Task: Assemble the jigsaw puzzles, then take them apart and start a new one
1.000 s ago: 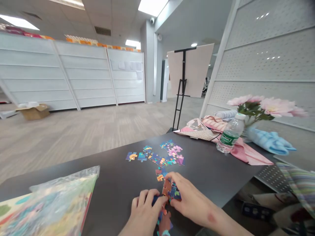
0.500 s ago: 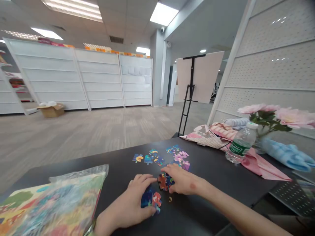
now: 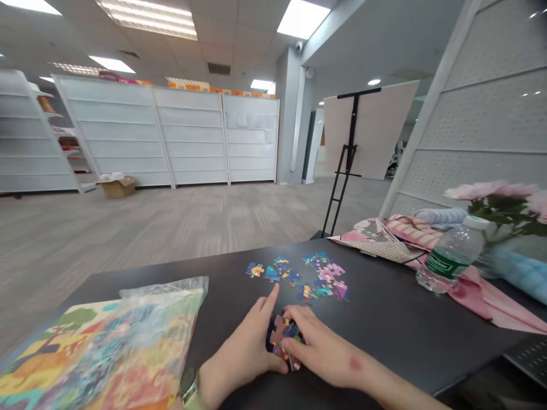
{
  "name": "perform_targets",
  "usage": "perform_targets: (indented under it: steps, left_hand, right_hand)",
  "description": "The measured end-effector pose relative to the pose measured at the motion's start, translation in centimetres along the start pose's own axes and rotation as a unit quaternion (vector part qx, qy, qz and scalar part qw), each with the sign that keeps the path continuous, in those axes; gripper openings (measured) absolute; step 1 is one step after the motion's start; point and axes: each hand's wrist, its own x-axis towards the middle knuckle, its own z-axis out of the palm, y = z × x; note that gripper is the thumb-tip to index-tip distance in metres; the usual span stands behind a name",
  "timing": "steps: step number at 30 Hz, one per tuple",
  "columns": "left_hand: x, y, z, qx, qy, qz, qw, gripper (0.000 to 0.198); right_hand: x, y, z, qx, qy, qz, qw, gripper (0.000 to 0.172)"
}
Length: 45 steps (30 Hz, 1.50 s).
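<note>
A small heap of jigsaw puzzle pieces (image 3: 280, 336) in brown, red and dark blue lies on the black table between my hands. My right hand (image 3: 318, 347) grips it from the right, thumb and fingers bent over the pieces. On the other side, my left hand (image 3: 250, 339) is cupped against the heap's edge, index finger stretched forward and thumb spread along the near side. Part of the heap is hidden beneath my fingers. Farther back lie more puzzle pieces, a blue and yellow group (image 3: 273, 273) and a pink, purple and teal group (image 3: 327, 273).
A clear plastic bag (image 3: 141, 341) over colourful picture boards lies at the left. On the right stand a water bottle (image 3: 450, 256), folded cloths (image 3: 397, 245) and pink flowers (image 3: 496, 191). An easel (image 3: 352, 136) is beyond the black table (image 3: 376, 302).
My hands have come closer together, pushing the pieces beside my left hand into one heap with those at my right. My view has swung left, so the surroundings appear farther right.
</note>
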Motion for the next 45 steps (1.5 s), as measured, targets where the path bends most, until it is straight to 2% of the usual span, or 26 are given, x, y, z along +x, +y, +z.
perform_targets:
  steps: [2,5,7,10,15,21,27,31,34,37,39,41,43,45]
  left_hand:
    - [0.0,-0.1,0.0,-0.015,-0.010,0.037,0.999,0.141]
    - [-0.3,-0.1,-0.5,-0.008,-0.064,0.081,0.995,0.137]
    - [-0.5,-0.1,-0.7,-0.001,-0.070,0.077,0.995,0.135]
    - [-0.6,0.0,-0.6,0.005,-0.046,0.047,0.998,0.132]
    - [-1.0,0.7,-0.1,-0.025,-0.034,0.022,0.999,0.130]
    - [-1.6,1.5,-0.1,-0.083,-0.051,0.028,0.995,0.123]
    - [-1.3,1.3,0.7,-0.145,-0.022,0.073,0.987,0.112]
    - [-1.6,1.7,0.6,-0.100,-0.008,0.082,0.992,0.118]
    - [-1.9,1.9,0.3,-0.127,-0.024,0.098,0.987,0.125]
    - [-1.7,1.6,0.3,-0.128,-0.001,0.119,0.985,0.125]
    - [-1.3,1.2,0.4,-0.078,0.034,0.115,0.990,0.118]
    - [-1.0,0.8,0.5,-0.003,0.043,0.098,0.994,0.101]
    - [-0.8,0.7,0.6,0.064,0.023,0.074,0.995,0.086]
    - [-0.7,0.9,0.8,0.092,0.001,0.052,0.994,0.072]
  right_hand:
    - [-0.1,-0.4,1.1,-0.066,0.014,-0.006,0.998,0.025]
    - [-0.2,-0.4,1.8,-0.103,0.017,0.023,0.994,0.048]
    - [-0.2,-0.3,2.1,-0.106,0.033,0.028,0.993,0.060]
    - [-0.3,-0.1,2.7,-0.078,0.061,0.002,0.995,0.070]
    - [-0.6,0.0,3.6,-0.031,0.103,-0.016,0.994,0.066]
    - [-0.6,0.5,4.1,0.012,0.161,-0.022,0.987,0.063]
    - [-0.3,0.9,4.4,0.080,0.194,-0.029,0.977,0.068]
    - [0.1,0.6,3.8,0.109,0.188,-0.023,0.976,0.071]
    - [0.1,-0.1,2.9,0.133,0.174,-0.020,0.976,0.074]
    - [-0.2,-0.4,1.6,0.139,0.157,-0.027,0.977,0.058]
    - [-0.5,0.0,0.4,0.138,0.190,-0.012,0.972,0.048]
    - [-0.8,1.0,-0.7,0.136,0.250,0.011,0.959,0.047]
    - [-1.3,2.2,-1.4,0.146,0.280,0.033,0.948,0.051]
    - [-1.7,3.2,-1.5,0.164,0.274,0.048,0.946,0.055]
